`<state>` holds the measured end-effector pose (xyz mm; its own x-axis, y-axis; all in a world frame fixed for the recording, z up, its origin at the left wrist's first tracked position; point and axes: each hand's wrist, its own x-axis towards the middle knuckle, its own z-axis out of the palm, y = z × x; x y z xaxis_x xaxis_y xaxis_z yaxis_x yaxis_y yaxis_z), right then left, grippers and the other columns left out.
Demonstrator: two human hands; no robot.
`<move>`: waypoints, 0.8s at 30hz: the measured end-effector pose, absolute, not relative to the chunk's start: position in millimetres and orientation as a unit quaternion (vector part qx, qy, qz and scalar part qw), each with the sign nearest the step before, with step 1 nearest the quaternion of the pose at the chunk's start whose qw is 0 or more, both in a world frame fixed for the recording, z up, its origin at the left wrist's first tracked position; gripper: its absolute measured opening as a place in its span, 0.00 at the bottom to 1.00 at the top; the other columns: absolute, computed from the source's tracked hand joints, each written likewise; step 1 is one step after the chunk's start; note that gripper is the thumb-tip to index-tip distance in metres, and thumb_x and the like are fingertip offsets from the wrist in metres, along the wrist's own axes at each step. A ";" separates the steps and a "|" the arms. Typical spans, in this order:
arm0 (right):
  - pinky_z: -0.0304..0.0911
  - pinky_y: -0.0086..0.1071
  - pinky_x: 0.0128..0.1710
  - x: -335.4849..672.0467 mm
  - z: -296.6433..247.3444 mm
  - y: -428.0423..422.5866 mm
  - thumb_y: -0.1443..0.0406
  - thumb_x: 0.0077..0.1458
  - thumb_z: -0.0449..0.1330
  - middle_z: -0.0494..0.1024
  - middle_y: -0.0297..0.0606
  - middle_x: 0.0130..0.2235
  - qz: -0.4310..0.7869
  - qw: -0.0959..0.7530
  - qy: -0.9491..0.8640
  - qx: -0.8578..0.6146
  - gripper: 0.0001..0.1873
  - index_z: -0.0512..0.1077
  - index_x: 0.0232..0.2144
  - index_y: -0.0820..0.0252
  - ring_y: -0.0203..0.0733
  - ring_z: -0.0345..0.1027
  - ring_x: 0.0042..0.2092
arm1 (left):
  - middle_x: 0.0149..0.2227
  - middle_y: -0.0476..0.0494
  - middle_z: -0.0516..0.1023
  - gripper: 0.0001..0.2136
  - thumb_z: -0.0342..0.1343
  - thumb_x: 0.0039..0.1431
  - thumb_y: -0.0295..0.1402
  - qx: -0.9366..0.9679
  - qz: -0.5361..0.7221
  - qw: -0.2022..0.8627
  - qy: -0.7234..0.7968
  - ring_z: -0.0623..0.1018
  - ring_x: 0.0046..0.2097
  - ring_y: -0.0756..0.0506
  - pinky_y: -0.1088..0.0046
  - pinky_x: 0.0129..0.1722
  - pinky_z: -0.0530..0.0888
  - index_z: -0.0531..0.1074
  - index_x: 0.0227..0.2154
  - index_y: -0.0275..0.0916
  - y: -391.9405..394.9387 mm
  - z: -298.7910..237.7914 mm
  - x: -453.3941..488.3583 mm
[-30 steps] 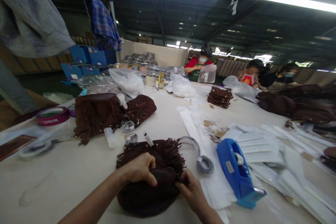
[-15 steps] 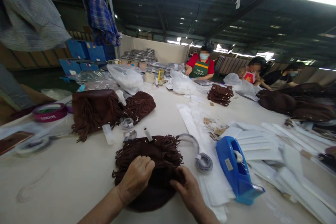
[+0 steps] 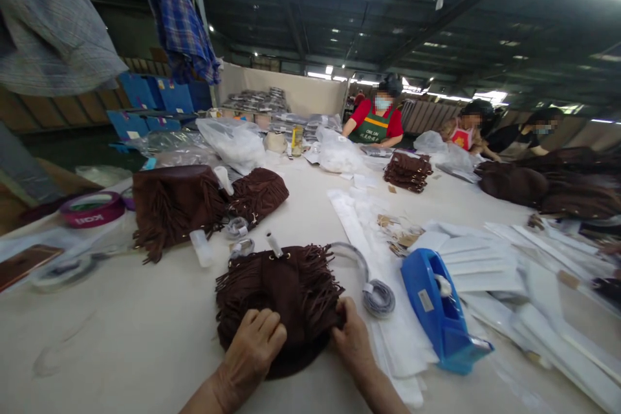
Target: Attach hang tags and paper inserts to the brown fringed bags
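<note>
A dark brown fringed bag lies on the white table in front of me, its fringe fanned out toward both sides. My left hand is closed on the near left part of the bag, fingers curled into the material. At the bag's right edge, my right hand pinches the fringed side between thumb and fingers. A small white roll stands up at the bag's far edge, near gold rings. From there a grey wrapped strap runs right to a coil on the table.
A blue tape dispenser stands right, beside white paper strips. More brown fringed bags sit at left, near a magenta tape roll and a phone. Stacked brown pieces lie farther back. Co-workers are across the table.
The bag's near part has been drawn up and its front now shows smoother, with the fringe spread aside. My left hand moved slightly nearer and my right hand slightly right.
</note>
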<state>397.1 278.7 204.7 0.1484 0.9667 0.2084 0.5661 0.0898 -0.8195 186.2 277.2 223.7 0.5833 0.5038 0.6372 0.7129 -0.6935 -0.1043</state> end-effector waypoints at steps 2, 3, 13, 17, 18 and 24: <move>0.57 0.29 0.27 395.4 206.2 275.0 0.67 0.39 0.52 0.72 0.34 0.27 0.261 0.415 -0.571 -0.658 0.22 0.59 0.41 0.60 0.40 0.65 0.27 | 0.31 0.43 0.68 0.13 0.38 0.61 0.23 -0.863 -0.308 0.184 -0.356 0.67 0.34 0.46 0.68 0.34 0.62 0.66 0.28 0.36 276.0 224.9 188.2; 0.58 0.30 0.29 393.7 206.2 273.9 0.66 0.40 0.53 0.74 0.36 0.30 0.271 0.409 -0.557 -0.670 0.25 0.59 0.45 0.60 0.43 0.67 0.30 | 0.31 0.43 0.69 0.13 0.37 0.61 0.24 -0.861 -0.318 0.193 -0.347 0.68 0.33 0.46 0.68 0.34 0.62 0.66 0.28 0.36 275.0 224.3 189.6; 0.63 0.34 0.28 397.6 190.6 286.2 0.67 0.42 0.48 0.77 0.39 0.26 0.301 0.371 -0.567 -0.671 0.10 0.68 0.21 0.58 0.47 0.70 0.30 | 0.45 0.38 0.75 0.09 0.43 0.55 0.23 -0.854 -0.354 0.273 -0.264 0.70 0.53 0.42 0.66 0.52 0.65 0.64 0.23 0.38 271.1 181.4 194.8; 0.66 0.37 0.30 398.8 193.9 266.8 0.67 0.46 0.52 0.77 0.44 0.32 0.197 0.421 -0.597 -0.654 0.08 0.70 0.29 0.58 0.48 0.71 0.33 | 0.41 0.40 0.77 0.12 0.41 0.56 0.22 -0.825 -0.390 0.282 -0.296 0.71 0.52 0.45 0.67 0.54 0.64 0.63 0.21 0.38 270.9 178.5 201.5; 0.67 0.38 0.33 393.1 198.0 261.5 0.68 0.49 0.52 0.77 0.46 0.36 0.139 0.451 -0.619 -0.628 0.10 0.71 0.33 0.58 0.49 0.71 0.37 | 0.41 0.40 0.77 0.12 0.41 0.56 0.22 -0.827 -0.386 0.278 -0.299 0.71 0.52 0.44 0.65 0.55 0.63 0.63 0.21 0.38 269.5 179.8 204.4; 0.63 0.40 0.48 353.2 210.4 267.3 0.66 0.57 0.49 0.71 0.40 0.51 -0.076 0.377 -0.831 -0.401 0.23 0.61 0.55 0.53 0.48 0.65 0.51 | 0.36 0.44 0.77 0.11 0.41 0.59 0.26 -0.820 -0.376 0.258 -0.346 0.71 0.50 0.42 0.55 0.57 0.58 0.69 0.31 0.38 259.7 190.0 206.0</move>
